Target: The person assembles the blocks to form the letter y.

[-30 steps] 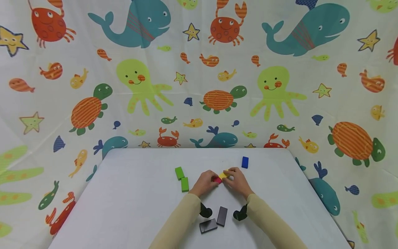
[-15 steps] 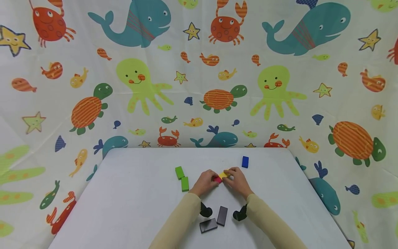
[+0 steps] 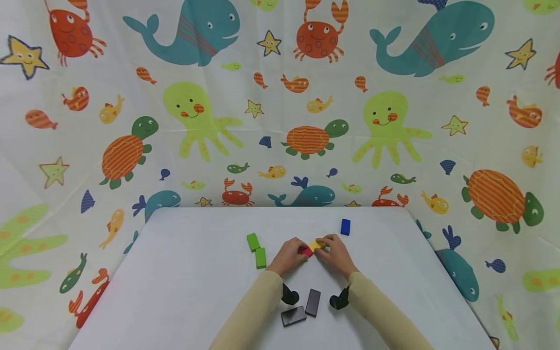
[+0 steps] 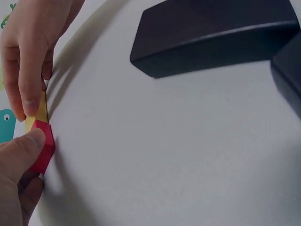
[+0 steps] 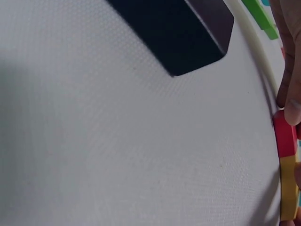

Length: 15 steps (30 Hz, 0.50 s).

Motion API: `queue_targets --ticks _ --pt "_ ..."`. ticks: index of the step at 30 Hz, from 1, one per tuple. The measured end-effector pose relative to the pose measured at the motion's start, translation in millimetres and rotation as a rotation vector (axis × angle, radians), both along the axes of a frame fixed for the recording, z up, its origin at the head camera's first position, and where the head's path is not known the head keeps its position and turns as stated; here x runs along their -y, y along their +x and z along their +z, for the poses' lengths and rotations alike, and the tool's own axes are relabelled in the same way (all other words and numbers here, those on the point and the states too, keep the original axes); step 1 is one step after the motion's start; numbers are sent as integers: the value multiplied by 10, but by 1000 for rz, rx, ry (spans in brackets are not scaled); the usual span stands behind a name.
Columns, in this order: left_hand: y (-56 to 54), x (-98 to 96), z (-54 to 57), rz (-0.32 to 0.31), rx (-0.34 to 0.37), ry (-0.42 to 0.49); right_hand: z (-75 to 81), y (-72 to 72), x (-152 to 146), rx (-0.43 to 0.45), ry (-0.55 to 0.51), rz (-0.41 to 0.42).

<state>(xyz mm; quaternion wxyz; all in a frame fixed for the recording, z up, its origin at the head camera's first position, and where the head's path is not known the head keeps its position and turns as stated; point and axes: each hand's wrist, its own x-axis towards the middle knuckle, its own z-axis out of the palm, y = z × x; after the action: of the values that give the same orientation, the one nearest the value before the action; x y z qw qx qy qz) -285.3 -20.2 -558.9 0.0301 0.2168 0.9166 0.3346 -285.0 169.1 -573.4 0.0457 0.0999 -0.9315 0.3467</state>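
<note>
Near the middle of the white table, my left hand (image 3: 288, 257) pinches a small red block (image 3: 307, 252) between thumb and fingers. My right hand (image 3: 337, 256) grips a yellow block (image 3: 315, 245) just beyond it, to the right. The left wrist view shows the red block (image 4: 46, 149) touching the yellow block (image 4: 42, 106) end to end, with a thumb on top of the red one. From the right wrist, the yellow block (image 5: 288, 188) and red block (image 5: 284, 134) form a row on the table, partly covered by fingers.
Two green blocks (image 3: 260, 258) lie left of my hands, corner to corner. A blue block (image 3: 345, 227) lies farther back on the right. Two dark grey blocks (image 3: 293, 316) sit between my forearms on the white table (image 3: 197, 282). Behind hangs a sea-animal cloth (image 3: 262, 160).
</note>
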Motion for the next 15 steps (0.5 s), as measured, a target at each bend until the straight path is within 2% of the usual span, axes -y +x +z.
queue_targets --ticks 8,15 --pt "3 -7 5 -3 -20 -7 -34 -26 0 -11 59 35" --pt "-8 -14 -7 3 -10 -8 -17 -1 55 -17 24 9"
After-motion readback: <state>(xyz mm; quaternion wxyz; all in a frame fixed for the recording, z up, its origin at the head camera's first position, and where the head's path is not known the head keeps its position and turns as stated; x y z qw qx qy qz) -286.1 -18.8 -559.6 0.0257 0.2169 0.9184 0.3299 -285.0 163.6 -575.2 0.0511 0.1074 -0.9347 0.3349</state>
